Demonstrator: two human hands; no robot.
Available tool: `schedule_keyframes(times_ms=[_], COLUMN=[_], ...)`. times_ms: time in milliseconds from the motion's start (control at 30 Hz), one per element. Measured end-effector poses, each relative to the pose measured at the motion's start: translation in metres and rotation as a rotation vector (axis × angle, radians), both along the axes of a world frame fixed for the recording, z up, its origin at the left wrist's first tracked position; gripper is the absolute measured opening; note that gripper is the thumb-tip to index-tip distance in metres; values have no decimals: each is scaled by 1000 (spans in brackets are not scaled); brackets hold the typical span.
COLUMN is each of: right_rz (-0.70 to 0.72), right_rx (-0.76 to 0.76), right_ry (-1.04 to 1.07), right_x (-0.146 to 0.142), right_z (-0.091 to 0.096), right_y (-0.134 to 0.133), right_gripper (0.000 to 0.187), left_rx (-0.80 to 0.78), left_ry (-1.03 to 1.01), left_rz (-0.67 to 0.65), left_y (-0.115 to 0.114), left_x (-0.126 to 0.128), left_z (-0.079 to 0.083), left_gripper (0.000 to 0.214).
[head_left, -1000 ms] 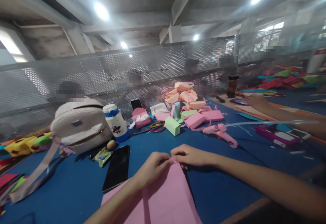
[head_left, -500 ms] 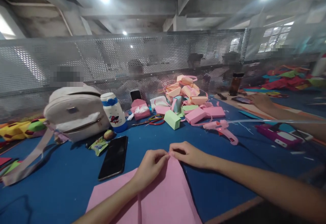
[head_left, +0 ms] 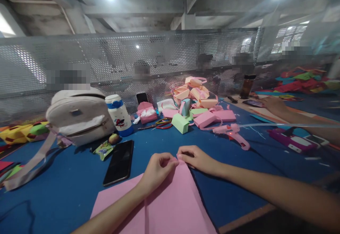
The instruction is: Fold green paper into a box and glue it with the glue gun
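While spread on blue surface [head_left: 71,195], pink sheet [head_left: 172,205]: under left forearm
Left hand [head_left: 158,170] grip: pinching far corner
Right hand [head_left: 196,158] grip: pinching same corner
Black phone [head_left: 119,162]: just left of sheet

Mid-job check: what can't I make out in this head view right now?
Pink sheet, near end: head view, cut off by the bottom edge.
The strip beneath the left forearm: head view, covered by that forearm.
Right hand, some fingertips: head view, hidden by the hand itself.
Snack wrapper, print: head view, too small.
Co-worker's hand, fingers: head view, blurred.
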State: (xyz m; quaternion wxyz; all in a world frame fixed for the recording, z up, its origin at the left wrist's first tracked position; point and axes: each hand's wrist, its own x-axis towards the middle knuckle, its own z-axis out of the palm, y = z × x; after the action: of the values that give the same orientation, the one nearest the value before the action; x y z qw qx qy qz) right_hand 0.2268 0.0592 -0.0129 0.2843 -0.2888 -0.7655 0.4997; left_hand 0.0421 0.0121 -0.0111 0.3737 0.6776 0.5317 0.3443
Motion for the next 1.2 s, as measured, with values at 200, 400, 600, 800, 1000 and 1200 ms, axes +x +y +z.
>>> schedule_keyframes(times_ms=[200,400,600,800,1000,1200], right_rz=[-20,-7,-14,-46,-45,-35], right_rx=[148,-15,-66,26,2,-146], right_ry=[-34,17,83,-4,62,162], right_x=[3,1,-2,1,0,-4], right_z=[0,-3,-6,-3,-1,-5], right_y=[2,1,0,0,-1,-1], right_gripper=[18,19,26,18,17,27], left_rx=[5,-37,-40,-42,-55,-9], left_ry=[-9,-30,-97,-93,-6,-38], left_rz=[52,50,66,108,25,35], left_y=[2,4,5,6,8,7], left_x=[0,-1,-2,-2,-2,-2], left_z=[2,3,0,3,6,2], left_gripper=[33,30,27,27,30,30])
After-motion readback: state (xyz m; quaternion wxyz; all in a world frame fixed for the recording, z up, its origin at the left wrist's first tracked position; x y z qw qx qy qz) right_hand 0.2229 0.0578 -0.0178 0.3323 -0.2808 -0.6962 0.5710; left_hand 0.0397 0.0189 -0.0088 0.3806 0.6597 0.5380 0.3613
